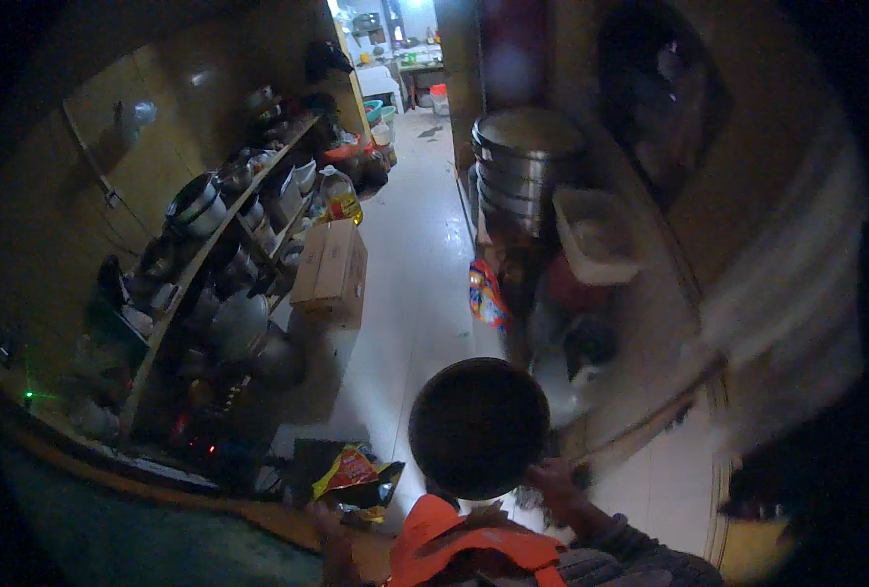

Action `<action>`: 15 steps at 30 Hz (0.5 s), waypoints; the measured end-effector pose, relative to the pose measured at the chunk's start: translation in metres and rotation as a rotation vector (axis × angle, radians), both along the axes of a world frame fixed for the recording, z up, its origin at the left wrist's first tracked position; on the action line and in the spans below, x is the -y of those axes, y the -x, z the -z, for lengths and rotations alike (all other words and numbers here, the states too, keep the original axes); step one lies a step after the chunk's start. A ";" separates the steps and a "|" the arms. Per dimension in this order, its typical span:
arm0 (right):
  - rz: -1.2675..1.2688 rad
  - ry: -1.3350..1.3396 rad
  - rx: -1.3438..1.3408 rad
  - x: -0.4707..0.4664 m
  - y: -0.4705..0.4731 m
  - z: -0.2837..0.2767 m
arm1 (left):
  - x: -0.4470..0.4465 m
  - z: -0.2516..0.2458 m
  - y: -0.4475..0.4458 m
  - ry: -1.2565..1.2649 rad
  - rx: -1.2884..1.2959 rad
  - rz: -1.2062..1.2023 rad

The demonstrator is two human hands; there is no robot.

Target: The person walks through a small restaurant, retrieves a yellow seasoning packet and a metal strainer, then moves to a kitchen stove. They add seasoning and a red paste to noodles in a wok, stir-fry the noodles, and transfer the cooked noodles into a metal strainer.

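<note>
My right hand [557, 493] grips the lower right rim of a dark round pan or basin [478, 429]. Its inside is too dark to make out. Low on the left, my left hand [331, 534] is at the lower edge of a crumpled yellow and red plastic packet [353, 469] and appears to hold it, though the fingers are dim and blurred. An orange garment [471, 539] covers part of my front, just below the pan.
Along the left wall stands a shelf [207, 249] crowded with pots. A cardboard box [330, 271] and an oil jug [340, 197] stand beside it. On the right are a stacked metal steamer [526, 165] and a pale plastic tub [596, 238]. A tiled floor [416, 257] leads to a lit room.
</note>
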State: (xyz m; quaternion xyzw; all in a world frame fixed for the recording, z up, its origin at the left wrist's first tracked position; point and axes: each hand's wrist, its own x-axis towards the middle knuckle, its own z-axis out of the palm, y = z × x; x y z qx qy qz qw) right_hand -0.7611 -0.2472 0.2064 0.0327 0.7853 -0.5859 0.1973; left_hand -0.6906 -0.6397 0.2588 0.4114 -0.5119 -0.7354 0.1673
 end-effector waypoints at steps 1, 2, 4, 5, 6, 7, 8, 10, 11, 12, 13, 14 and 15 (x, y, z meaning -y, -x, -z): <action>0.073 0.083 0.148 0.022 0.039 0.001 | 0.011 0.008 0.031 -0.004 -0.008 -0.009; 0.128 0.212 0.149 0.039 0.074 0.000 | 0.020 0.015 0.061 -0.007 -0.012 -0.015; 0.239 0.478 0.173 0.076 0.138 -0.001 | 0.040 0.027 0.127 -0.013 -0.018 -0.015; 0.279 0.432 0.166 0.086 0.169 -0.003 | 0.051 0.028 0.164 -0.018 -0.026 -0.002; 0.304 0.383 0.157 0.090 0.198 -0.004 | 0.061 0.027 0.201 -0.027 -0.028 0.023; 0.313 0.263 0.157 0.091 0.224 -0.002 | 0.069 0.026 0.235 -0.035 -0.023 0.056; 0.323 0.167 0.152 0.091 0.250 0.002 | 0.078 0.023 0.272 -0.041 -0.023 0.095; 0.397 0.176 0.019 0.081 0.297 0.014 | 0.089 0.015 0.345 -0.044 -0.015 0.191; 0.439 0.200 -0.048 0.079 0.316 0.024 | 0.096 0.012 0.380 -0.044 -0.013 0.237; 0.397 0.052 -0.196 0.076 0.339 0.033 | 0.102 0.011 0.419 -0.042 -0.014 0.277; 0.353 -0.099 -0.340 0.072 0.363 0.044 | 0.107 0.013 0.458 -0.039 -0.014 0.310; 0.340 -0.195 -0.376 0.074 0.389 0.054 | 0.113 0.014 0.498 -0.035 -0.014 0.339; 0.331 -0.292 -0.411 0.078 0.417 0.064 | 0.118 0.019 0.539 -0.033 -0.013 0.359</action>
